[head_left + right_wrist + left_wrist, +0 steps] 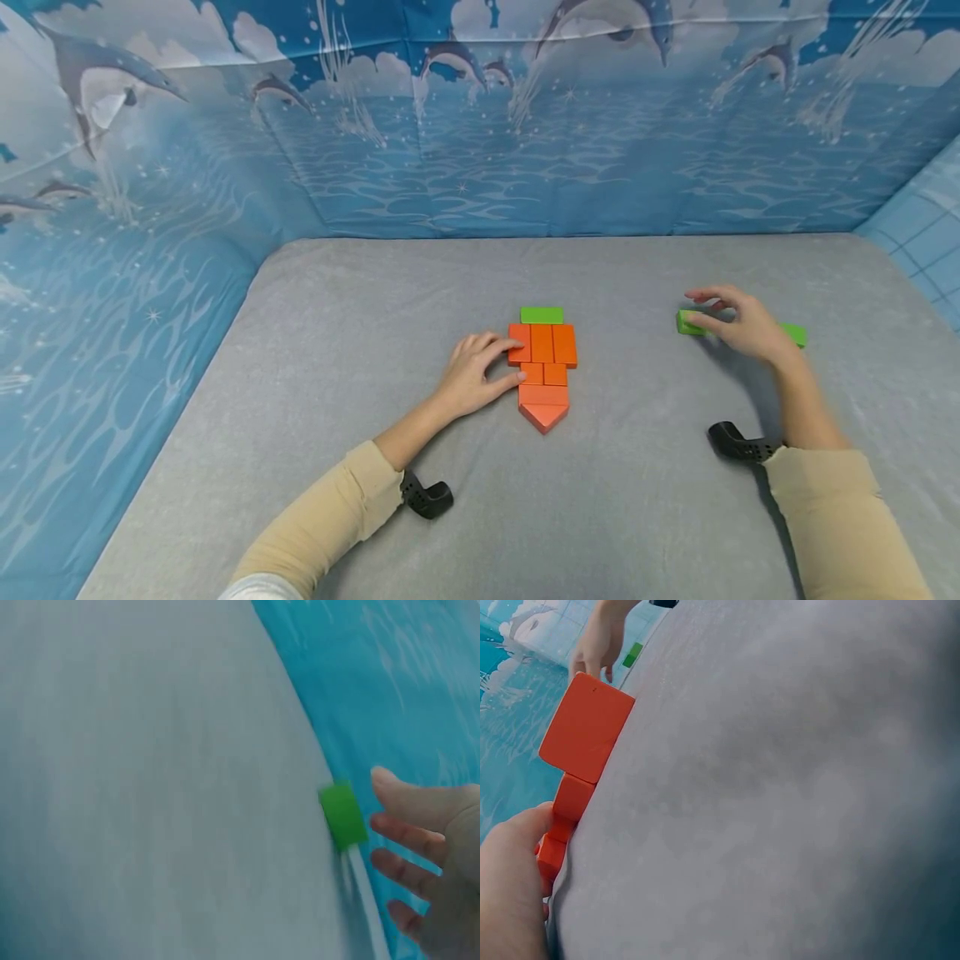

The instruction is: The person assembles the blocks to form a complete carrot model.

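Observation:
Orange building blocks (553, 343) lie flat against one another in a column, ending in a triangular block (543, 416) that points towards me. At the column's far end sits a green block (542, 315). My left hand (471, 375) rests at the column's left side, fingertips on the upper left orange block and thumb by a smaller one. Over on the right, my right hand (738, 323) hovers at a green block (686, 322), thumb and fingers apart. In the right wrist view that green block (343, 815) stands clear of the fingertips.
Another green block (793, 335) lies behind the right wrist, partly hidden. Grey cloth (360, 308) covers the table. A blue dolphin-print curtain (480, 167) rises along its back and left edges. Black camera mounts (427, 497) stick out from both wrists.

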`<control>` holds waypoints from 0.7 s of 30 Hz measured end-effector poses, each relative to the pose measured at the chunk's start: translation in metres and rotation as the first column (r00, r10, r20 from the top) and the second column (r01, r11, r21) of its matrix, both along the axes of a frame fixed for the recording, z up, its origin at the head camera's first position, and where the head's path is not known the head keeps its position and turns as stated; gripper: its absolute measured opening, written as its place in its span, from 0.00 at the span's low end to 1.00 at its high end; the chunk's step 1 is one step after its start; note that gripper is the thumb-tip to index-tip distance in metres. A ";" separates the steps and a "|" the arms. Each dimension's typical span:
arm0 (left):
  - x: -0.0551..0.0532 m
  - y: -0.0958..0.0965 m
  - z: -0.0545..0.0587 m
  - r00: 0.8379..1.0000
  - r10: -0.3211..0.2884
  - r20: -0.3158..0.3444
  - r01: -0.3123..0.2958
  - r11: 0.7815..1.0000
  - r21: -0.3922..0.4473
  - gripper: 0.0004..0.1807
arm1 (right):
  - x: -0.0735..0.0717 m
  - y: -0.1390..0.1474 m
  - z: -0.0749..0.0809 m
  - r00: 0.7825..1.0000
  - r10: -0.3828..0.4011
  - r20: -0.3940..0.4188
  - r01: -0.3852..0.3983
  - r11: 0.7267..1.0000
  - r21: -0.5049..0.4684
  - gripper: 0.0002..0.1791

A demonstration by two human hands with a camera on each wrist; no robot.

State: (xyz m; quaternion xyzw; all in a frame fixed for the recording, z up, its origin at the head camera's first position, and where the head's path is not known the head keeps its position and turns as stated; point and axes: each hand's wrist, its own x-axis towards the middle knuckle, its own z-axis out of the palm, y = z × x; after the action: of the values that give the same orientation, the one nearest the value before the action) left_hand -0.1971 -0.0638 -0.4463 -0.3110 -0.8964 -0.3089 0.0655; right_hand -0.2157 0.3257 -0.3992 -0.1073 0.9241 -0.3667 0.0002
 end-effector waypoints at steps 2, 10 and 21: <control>0.000 0.000 0.000 1.000 0.000 0.000 0.000 1.000 -0.003 0.24 | 0.002 0.010 -0.006 1.000 0.013 -0.004 -0.013 1.000 0.003 0.23; 0.000 0.000 0.000 1.000 -0.003 -0.008 0.003 1.000 0.000 0.24 | 0.007 0.023 -0.018 1.000 -0.004 0.010 0.003 1.000 0.028 0.23; -0.001 0.000 -0.001 1.000 0.000 -0.015 0.000 1.000 -0.006 0.24 | 0.002 0.007 -0.008 0.999 -0.041 0.012 0.040 0.998 0.054 0.23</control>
State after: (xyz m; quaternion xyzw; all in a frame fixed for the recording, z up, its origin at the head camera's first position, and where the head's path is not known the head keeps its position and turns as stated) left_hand -0.1979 -0.0637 -0.4473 -0.3132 -0.8969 -0.3041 0.0713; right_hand -0.2137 0.3329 -0.4069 -0.0861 0.9357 -0.3422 0.0018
